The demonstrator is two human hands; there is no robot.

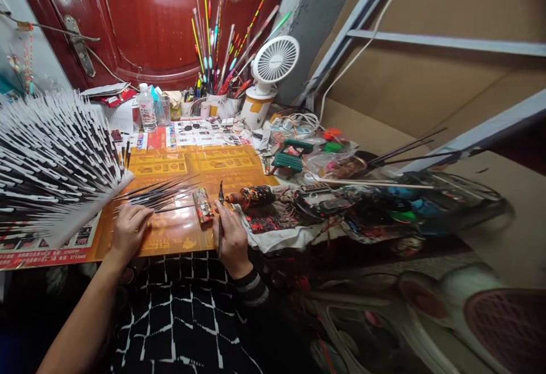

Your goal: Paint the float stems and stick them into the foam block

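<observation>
head view: left hand [129, 227] pinching a slim dark rod [174, 209], its far end at the paint-smeared block [203, 206]; can't tell if touching. right hand [232, 236] pinching a dark-tipped brush [220, 193], tip pointing away from the person, just right of the block. loose thin rods [164, 193] piled on the amber mat [164, 240], just beyond left hand. white foam board [96, 213] full of white-coated sticks [55, 157], far left.

The left hand [129, 229] hides one end of a thin dark stick [174, 209]; the right hand [232, 237] covers part of a slim dark tool [220, 238]. The left edge crops the white-tipped rods [55, 163], the right edge a blurred round grille [507, 328].
</observation>
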